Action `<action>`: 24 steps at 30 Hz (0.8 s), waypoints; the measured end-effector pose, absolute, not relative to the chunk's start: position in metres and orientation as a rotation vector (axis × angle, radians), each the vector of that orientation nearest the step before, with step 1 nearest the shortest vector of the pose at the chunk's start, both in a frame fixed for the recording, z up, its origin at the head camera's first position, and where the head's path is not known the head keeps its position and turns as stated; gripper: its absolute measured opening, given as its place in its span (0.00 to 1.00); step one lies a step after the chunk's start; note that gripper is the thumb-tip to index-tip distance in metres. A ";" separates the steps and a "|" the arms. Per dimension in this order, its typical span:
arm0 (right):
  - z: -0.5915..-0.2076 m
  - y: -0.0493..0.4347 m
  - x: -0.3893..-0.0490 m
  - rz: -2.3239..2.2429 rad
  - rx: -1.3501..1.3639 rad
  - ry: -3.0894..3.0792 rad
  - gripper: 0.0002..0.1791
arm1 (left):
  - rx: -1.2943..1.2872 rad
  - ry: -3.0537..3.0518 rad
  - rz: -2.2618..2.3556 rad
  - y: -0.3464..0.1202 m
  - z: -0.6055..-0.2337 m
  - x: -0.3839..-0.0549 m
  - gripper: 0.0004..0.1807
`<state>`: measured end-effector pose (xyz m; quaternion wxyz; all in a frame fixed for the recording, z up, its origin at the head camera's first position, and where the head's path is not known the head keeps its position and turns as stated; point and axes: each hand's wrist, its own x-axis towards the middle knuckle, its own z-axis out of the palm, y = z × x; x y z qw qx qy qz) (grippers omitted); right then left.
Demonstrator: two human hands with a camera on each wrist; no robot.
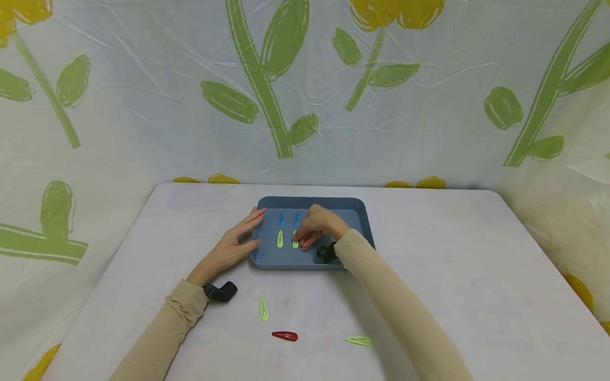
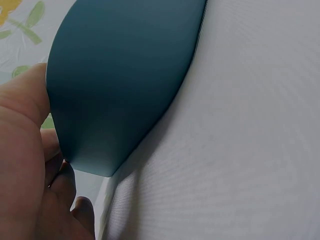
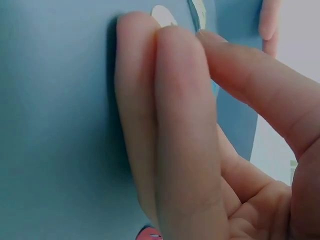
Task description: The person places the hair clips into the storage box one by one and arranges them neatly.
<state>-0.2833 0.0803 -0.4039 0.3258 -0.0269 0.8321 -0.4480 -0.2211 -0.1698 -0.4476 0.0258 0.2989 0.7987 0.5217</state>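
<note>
We log the view from left to right. Our left hand point(image 1: 228, 246) lies at the left side of the blue-grey tray point(image 1: 282, 260), fingers extended and spread, touching the rim but gripping nothing. On the white table point(image 1: 433, 262), nearer us than the tray, we note a slanted yellow-green clip point(image 1: 264, 308). Inside the tray, the left column has 2 clips: a left blue clip point(image 1: 281, 219) and, nearer us, a left yellow-green clip point(image 1: 280, 238). A red clip point(image 1: 285, 336) lies sideways on the table. The right column also has 2: a right blue clip point(image 1: 296, 219) and a right yellow-green clip point(image 1: 295, 244), partly covered by our right hand point(image 1: 321, 224). That hand is curled, its thumb and fingertips nearly closed, pinching this clip against the tray floor. A red end point(image 3: 148, 233) shows at the right wrist view's lower edge. Rightmost on the table lies a sideways yellow-green clip point(image 1: 357, 340).
</note>
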 end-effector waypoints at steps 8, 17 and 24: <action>-0.395 0.085 -0.282 -1.248 -0.100 2.154 0.08 | 0.939 2.465 1.620 -0.170 -0.447 -0.221 0.34; -0.382 0.087 -0.270 -1.303 -0.248 2.202 0.14 | 0.937 2.478 1.615 -0.175 -0.472 -0.235 0.35; -0.372 0.090 -0.257 -1.356 -0.366 2.227 0.17 | 0.963 2.485 1.626 -0.178 -0.480 -0.239 0.35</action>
